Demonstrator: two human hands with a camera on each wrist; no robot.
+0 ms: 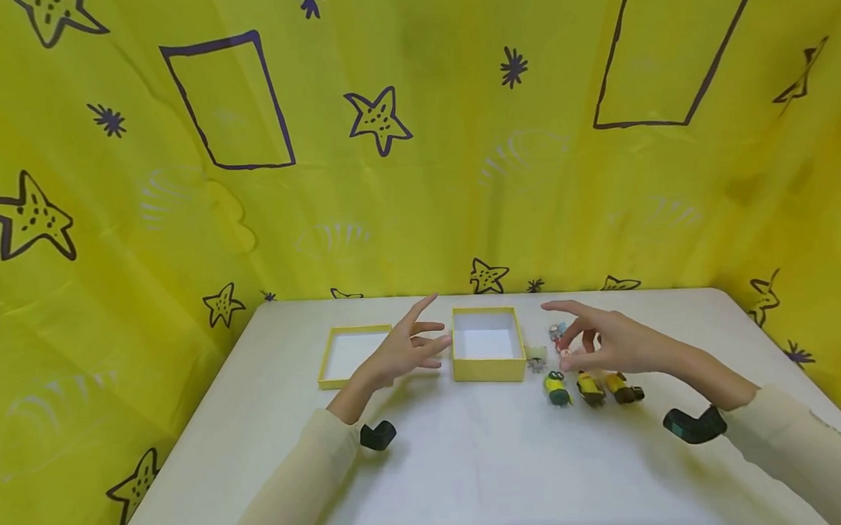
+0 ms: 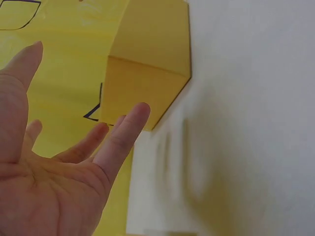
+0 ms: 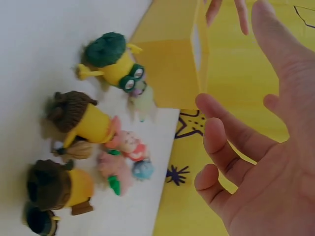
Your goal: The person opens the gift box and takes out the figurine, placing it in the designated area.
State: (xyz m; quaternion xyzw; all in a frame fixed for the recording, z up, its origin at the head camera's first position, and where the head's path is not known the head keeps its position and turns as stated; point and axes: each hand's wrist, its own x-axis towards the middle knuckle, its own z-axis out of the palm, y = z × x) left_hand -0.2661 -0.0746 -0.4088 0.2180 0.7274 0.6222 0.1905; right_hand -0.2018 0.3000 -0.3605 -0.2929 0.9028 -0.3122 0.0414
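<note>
An open-topped yellow box (image 1: 488, 369) with a white inside stands in the middle of the table. My left hand (image 1: 403, 349) is at the box's left side, fingers spread and holding nothing. Over several small toy figures hovers my right hand (image 1: 607, 340), its fingers loosely bent with nothing between them in the right wrist view. Three yellow figures lie on the near side: one with a green bottom (image 3: 118, 59) and two with brown parts, such as this brown-capped figure (image 3: 88, 118). Beyond them are a pink figure (image 3: 115, 172), a red-and-white one (image 3: 130, 145) and a pale one (image 1: 536, 357).
A shallow yellow-rimmed white lid (image 1: 354, 359) lies left of the box, partly behind the left hand. White table (image 1: 436, 465) runs under everything, and a yellow patterned curtain (image 1: 418, 200) hangs along its back and sides.
</note>
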